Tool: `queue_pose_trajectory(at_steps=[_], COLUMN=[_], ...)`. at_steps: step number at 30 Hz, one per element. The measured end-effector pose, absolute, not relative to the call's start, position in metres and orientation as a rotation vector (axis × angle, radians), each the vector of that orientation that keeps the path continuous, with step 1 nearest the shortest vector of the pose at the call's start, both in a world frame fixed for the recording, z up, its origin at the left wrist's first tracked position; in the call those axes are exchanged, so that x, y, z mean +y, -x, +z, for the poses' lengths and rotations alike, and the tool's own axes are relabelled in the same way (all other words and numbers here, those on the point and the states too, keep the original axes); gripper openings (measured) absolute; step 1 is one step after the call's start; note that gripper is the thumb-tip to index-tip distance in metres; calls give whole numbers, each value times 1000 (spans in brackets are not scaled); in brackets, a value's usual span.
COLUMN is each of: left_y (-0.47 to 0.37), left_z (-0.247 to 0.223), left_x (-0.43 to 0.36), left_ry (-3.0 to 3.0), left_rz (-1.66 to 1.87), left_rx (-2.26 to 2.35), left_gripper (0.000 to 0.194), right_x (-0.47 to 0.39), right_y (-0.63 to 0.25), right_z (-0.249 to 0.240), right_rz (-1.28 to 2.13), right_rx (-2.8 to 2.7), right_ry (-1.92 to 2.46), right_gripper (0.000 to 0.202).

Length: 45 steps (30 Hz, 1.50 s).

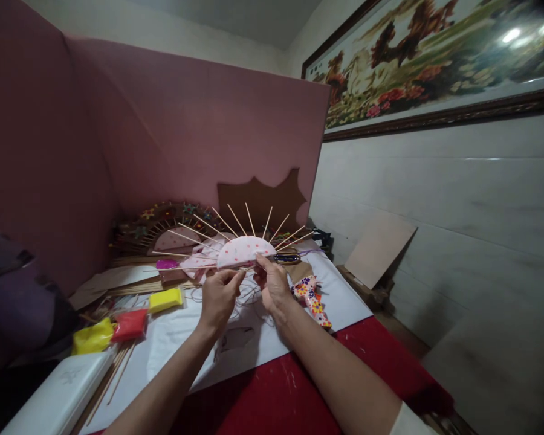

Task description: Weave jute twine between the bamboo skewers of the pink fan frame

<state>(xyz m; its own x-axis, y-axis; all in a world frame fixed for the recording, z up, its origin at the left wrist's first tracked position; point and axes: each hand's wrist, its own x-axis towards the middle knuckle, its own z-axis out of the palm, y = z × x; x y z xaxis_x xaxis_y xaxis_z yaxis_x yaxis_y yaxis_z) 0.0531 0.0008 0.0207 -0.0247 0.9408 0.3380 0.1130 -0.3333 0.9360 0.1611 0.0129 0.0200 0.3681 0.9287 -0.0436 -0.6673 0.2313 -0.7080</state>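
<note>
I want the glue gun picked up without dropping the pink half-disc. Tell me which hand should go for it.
Probably the right hand. The patterned glue gun lies just beside it on the white sheet, while the left hand is on the far side and also has a grip on the pink half-disc with sticks, so it could keep holding.

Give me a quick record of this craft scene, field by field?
Held piece: pink dotted half-disc with wooden skewers fanned from it
Left hand: grips its lower edge
Right hand: pinches its right end
Surface: white sheet over a red cloth
Left side: yellow clay block, red clay block
Right side: flower-patterned glue gun
</note>
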Motion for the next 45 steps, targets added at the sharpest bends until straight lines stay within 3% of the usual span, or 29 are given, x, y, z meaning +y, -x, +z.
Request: queue_pose_trajectory(at_steps=[5,18,29,45], left_y=[-43,-39,-34,-32], left_z=[15,11,11,12], left_x=[5,6,12,16], left_ry=[-1944,-1962,-1798,-1481], left_rz=[1666,1686,1812,1836], left_rx=[1353,1740,1504,1442], left_gripper=[11,22,16,24], right_x=[11,11,14,9], right_y=[-159,-159,-160,-157], right_z=[21,21,18,17], right_rz=[1159,1196,1156,1141], right_rx=[-431,-393,-378,-471], right_ry=[675,636,683,774], right_gripper=[27,20,19,13])
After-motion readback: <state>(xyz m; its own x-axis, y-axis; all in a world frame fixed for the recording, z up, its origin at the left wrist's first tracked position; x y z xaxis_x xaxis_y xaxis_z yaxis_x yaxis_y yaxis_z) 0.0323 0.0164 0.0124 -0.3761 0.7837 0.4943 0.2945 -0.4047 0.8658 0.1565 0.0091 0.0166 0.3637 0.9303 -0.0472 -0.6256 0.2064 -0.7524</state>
